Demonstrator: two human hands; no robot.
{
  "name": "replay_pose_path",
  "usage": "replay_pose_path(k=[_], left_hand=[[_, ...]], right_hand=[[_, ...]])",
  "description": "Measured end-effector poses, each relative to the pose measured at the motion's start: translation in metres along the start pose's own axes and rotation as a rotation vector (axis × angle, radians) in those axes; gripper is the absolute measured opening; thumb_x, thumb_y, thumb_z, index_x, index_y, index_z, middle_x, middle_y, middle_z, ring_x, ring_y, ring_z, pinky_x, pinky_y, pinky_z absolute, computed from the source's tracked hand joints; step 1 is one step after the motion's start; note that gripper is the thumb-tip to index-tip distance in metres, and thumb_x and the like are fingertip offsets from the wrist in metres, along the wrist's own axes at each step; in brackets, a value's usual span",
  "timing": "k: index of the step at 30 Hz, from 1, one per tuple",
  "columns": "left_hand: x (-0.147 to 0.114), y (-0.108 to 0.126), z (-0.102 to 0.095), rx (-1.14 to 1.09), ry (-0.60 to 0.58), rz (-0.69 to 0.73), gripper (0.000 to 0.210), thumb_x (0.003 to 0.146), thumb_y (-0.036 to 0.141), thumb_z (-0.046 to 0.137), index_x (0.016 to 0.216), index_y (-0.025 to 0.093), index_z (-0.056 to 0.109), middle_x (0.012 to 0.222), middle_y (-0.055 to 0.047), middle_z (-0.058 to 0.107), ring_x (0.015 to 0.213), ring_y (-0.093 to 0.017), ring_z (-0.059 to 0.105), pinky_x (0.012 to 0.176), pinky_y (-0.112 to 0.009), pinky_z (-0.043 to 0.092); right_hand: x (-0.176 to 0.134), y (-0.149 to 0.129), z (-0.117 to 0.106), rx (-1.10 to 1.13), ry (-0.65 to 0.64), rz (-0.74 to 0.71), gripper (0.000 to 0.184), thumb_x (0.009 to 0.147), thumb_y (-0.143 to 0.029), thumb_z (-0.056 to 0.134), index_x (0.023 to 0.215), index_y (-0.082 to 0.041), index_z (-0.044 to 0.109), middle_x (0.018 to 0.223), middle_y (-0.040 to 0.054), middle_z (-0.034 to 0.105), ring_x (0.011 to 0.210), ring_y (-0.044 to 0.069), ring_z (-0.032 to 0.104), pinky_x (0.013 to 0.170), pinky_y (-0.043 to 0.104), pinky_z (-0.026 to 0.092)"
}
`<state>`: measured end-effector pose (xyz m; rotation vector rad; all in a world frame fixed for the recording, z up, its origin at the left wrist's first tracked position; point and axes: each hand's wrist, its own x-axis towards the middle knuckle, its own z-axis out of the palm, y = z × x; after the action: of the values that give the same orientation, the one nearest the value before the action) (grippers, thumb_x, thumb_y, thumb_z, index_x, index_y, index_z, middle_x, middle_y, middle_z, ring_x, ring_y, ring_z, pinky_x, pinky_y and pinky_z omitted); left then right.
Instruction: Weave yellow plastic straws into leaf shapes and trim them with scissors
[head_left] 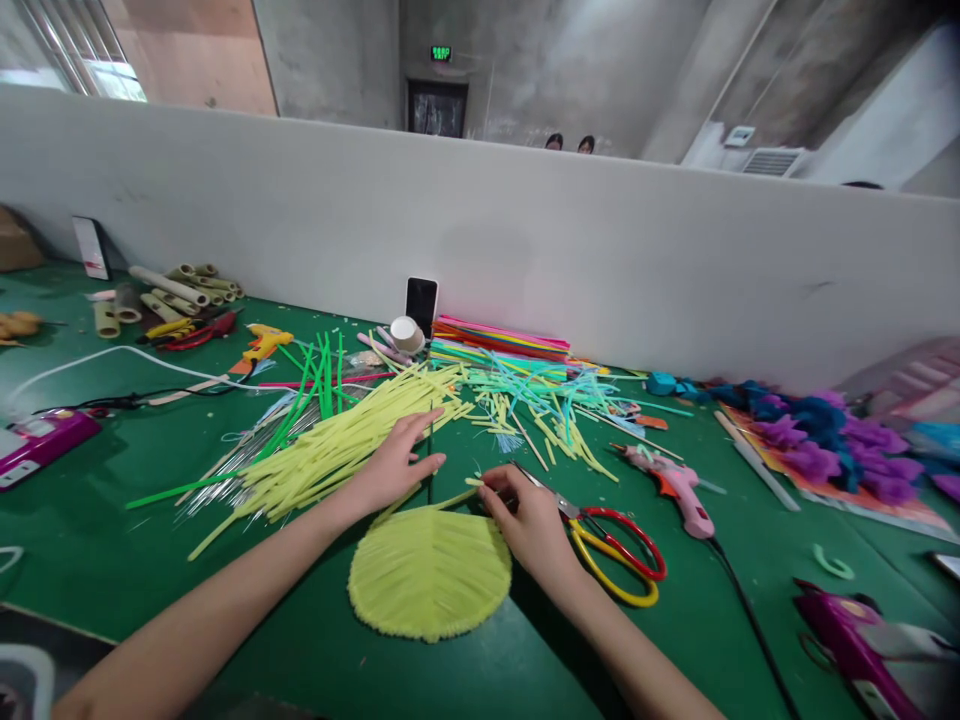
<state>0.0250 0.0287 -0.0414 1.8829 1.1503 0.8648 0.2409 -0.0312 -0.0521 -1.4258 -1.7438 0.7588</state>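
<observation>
Head view of my green worktable (90, 560). My left hand (397, 462) lies palm down, fingers spread and closed on nothing, on the near end of a loose heap of pale yellow straws (337, 440) that fans out toward the left. My right hand (529, 520) pinches the end of a single yellow straw (459, 497) between thumb and forefinger; the straw lies slantwise along the top edge of a rounded, leaf-shaped panel of yellow straws (429, 575) set side by side with a midline down its centre. This panel lies flat on the table directly before me, between my two forearms, its upper edge touching the held straw.

Just to the right of my right hand lie scissors with red and yellow handles (615, 555), blades pointing toward my fingers. Beyond them rests a pink glue gun (675, 485) with a black cord trailing toward the near edge. Green straws (315, 385) lie behind the yellow heap, and cut pieces in turquoise and yellow (540, 410) are scattered in front of a stack of multicoloured straws (502, 340) against the white partition (525, 230). A black phone (421, 303) leans on that partition, with a roll of tape (407, 333) just beside it. A yellow glue gun (262, 345) lies far left; blue and purple fluffy pieces (817, 435) lie at right.
</observation>
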Motion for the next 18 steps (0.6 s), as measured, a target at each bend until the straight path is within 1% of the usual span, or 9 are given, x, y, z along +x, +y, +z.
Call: replay_pose_path(k=[2,3,4,6,7,8,10,13,18], left_hand=[[0.002,0.001,0.0,-0.088,0.024,-0.07,0.064,0.083,0.037,0.059,0.141,0.029,0.035,0.14,-0.012,0.039,0.114,-0.026,0.054,0.082,-0.037,0.052],[0.002,0.002,0.0,-0.08,0.041,-0.085,0.061,0.082,0.037,0.059,0.139,0.027,0.038,0.136,-0.012,0.041,0.111,-0.025,0.055,0.08,-0.036,0.053],[0.001,0.004,0.0,-0.035,0.06,-0.077,0.055,0.082,0.036,0.059,0.133,0.025,0.044,0.131,-0.011,0.046,0.108,-0.024,0.056,0.078,-0.035,0.052],[-0.001,0.009,-0.001,0.128,0.08,-0.001,0.033,0.083,0.036,0.058,0.112,0.021,0.059,0.114,-0.009,0.055,0.101,-0.023,0.057,0.079,-0.035,0.049],[-0.003,0.012,-0.001,0.229,0.061,0.066,0.022,0.083,0.037,0.058,0.097,0.02,0.064,0.101,-0.007,0.059,0.097,-0.023,0.057,0.082,-0.036,0.047],[-0.005,0.015,-0.001,0.314,0.008,0.132,0.019,0.083,0.038,0.058,0.086,0.02,0.065,0.092,-0.006,0.061,0.094,-0.023,0.056,0.085,-0.037,0.044],[-0.009,0.02,0.0,0.41,-0.135,0.223,0.02,0.081,0.04,0.061,0.08,0.021,0.067,0.082,-0.004,0.063,0.089,-0.022,0.055,0.082,-0.035,0.042],[-0.011,0.022,0.001,0.461,-0.237,0.273,0.017,0.081,0.037,0.062,0.081,0.022,0.07,0.079,-0.003,0.064,0.087,-0.021,0.054,0.08,-0.033,0.04],[-0.011,0.017,0.002,0.448,-0.228,0.237,0.014,0.079,0.036,0.064,0.082,0.026,0.073,0.09,-0.003,0.065,0.095,-0.023,0.052,0.089,-0.037,0.038]], right_hand=[[0.001,0.002,0.003,0.125,0.011,0.068,0.013,0.086,-0.034,0.057,0.09,-0.021,0.057,0.079,0.002,0.066,0.069,0.017,0.065,0.064,0.028,0.048],[0.001,0.002,0.005,0.192,0.009,0.103,0.016,0.085,-0.035,0.059,0.09,-0.02,0.056,0.078,0.002,0.065,0.068,0.018,0.065,0.063,0.028,0.048],[0.002,0.003,0.006,0.262,0.004,0.135,0.018,0.083,-0.036,0.061,0.089,-0.02,0.055,0.078,0.0018,0.065,0.068,0.018,0.066,0.063,0.028,0.049],[0.002,0.004,0.008,0.395,-0.007,0.191,0.024,0.079,-0.038,0.065,0.09,-0.02,0.053,0.079,0.0012,0.063,0.068,0.017,0.066,0.064,0.029,0.05],[0.002,0.004,0.009,0.452,-0.011,0.217,0.028,0.077,-0.038,0.068,0.091,-0.02,0.051,0.08,0.0007,0.063,0.068,0.017,0.066,0.065,0.029,0.051],[0.002,0.004,0.01,0.496,-0.015,0.245,0.033,0.074,-0.038,0.07,0.093,-0.02,0.05,0.08,0.0,0.063,0.068,0.016,0.066,0.065,0.029,0.051],[0.002,0.003,0.012,0.541,-0.023,0.303,0.043,0.069,-0.037,0.075,0.096,-0.021,0.047,0.079,-0.0014,0.062,0.068,0.015,0.065,0.065,0.027,0.049],[0.001,0.001,0.014,0.549,-0.03,0.358,0.05,0.064,-0.036,0.077,0.099,-0.02,0.045,0.076,-0.0036,0.06,0.064,0.013,0.062,0.061,0.025,0.046],[0.003,-0.003,0.016,0.49,-0.008,0.328,0.046,0.067,-0.035,0.074,0.098,-0.021,0.044,0.073,-0.0056,0.054,0.057,0.01,0.056,0.055,0.024,0.043]])
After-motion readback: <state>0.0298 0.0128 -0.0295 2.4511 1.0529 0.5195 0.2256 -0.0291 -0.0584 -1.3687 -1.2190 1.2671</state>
